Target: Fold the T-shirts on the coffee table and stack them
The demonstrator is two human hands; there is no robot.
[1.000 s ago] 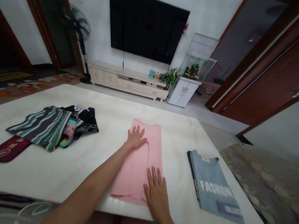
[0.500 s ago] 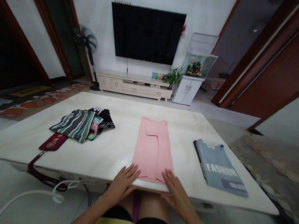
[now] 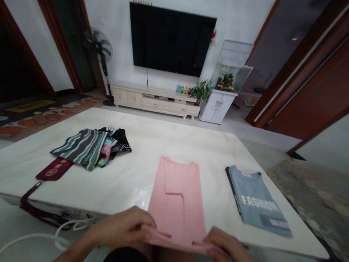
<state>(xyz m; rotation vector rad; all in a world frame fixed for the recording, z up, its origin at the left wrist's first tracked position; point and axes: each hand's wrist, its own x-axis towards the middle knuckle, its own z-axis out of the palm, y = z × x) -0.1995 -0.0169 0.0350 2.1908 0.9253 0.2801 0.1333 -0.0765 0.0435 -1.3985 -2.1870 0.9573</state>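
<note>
A pink garment (image 3: pixel 178 196), folded into a long strip, lies on the white marble table (image 3: pixel 138 171) and runs toward me over the near edge. My left hand (image 3: pixel 123 230) pinches its near left corner, fingers closed on the cloth. My right hand (image 3: pixel 230 249) grips the near right corner the same way. The near hem is lifted slightly off the table between both hands.
A folded blue "FASHION" shirt (image 3: pixel 256 202) lies to the right of the pink one. A pile of striped and dark clothes (image 3: pixel 90 147) and a maroon pouch (image 3: pixel 54 169) sit at the left. White cable (image 3: pixel 30 238) hangs below the table's edge. TV and cabinet stand beyond.
Both hands went from lying flat on the pink garment to its near edge, then closed on the two near corners and pulled the garment toward me.
</note>
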